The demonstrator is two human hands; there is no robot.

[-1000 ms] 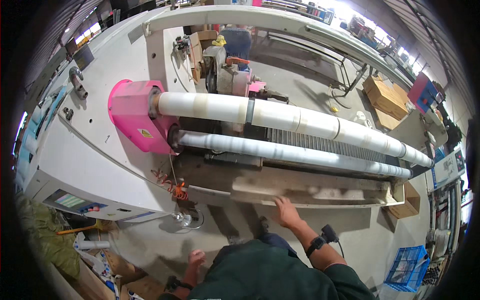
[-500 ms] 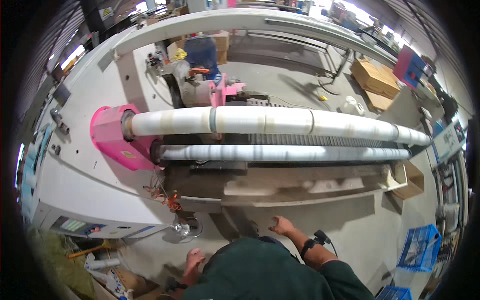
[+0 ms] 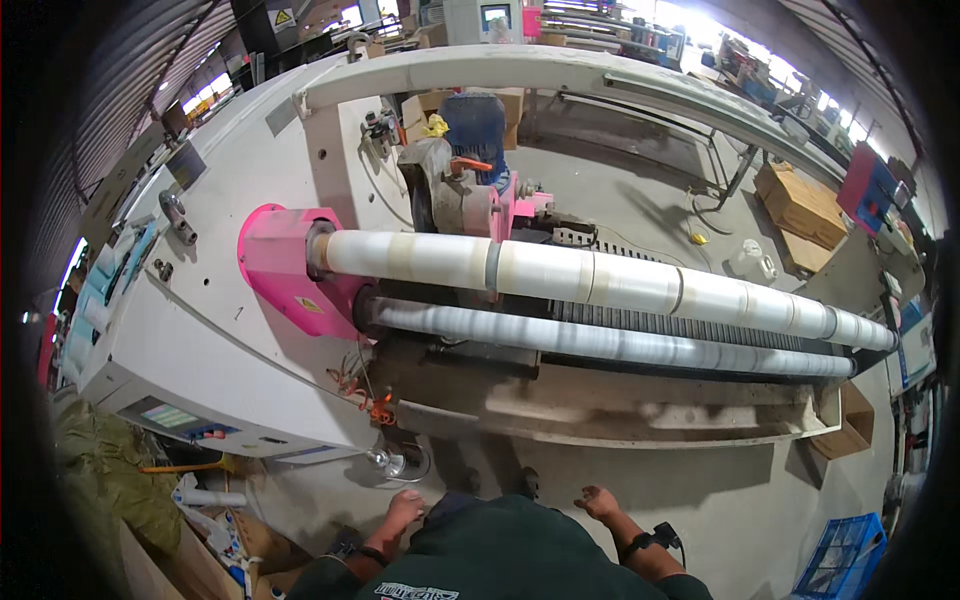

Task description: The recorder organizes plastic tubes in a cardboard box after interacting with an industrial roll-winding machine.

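My left hand (image 3: 405,507) hangs low beside my body, with nothing visible in it and its fingers loosely bent apart. My right hand (image 3: 598,503) is out on the other side, empty, thumb and fingers apart. Neither touches the machine in front of me. Across it run two long rollers: an upper white roller (image 3: 545,270) with dark ring gaps and a thinner lower one (image 3: 600,335) with a bluish-white surface. Their left ends enter a pink housing (image 3: 290,265). Nearest to my left hand is a shiny metal fitting (image 3: 400,462) at the machine's foot.
A pale trough (image 3: 640,415) runs along the machine's near side. A control panel (image 3: 165,415) is on the white cabinet at left. Sacks and boxes crowd the lower left; a blue crate (image 3: 840,555) stands at lower right. Cardboard boxes (image 3: 800,205) lie beyond the rollers.
My view has swung, so the machine sits farther right and tilts down to the right. My left hand is slightly farther forward; my right hand is lower and farther right in view.
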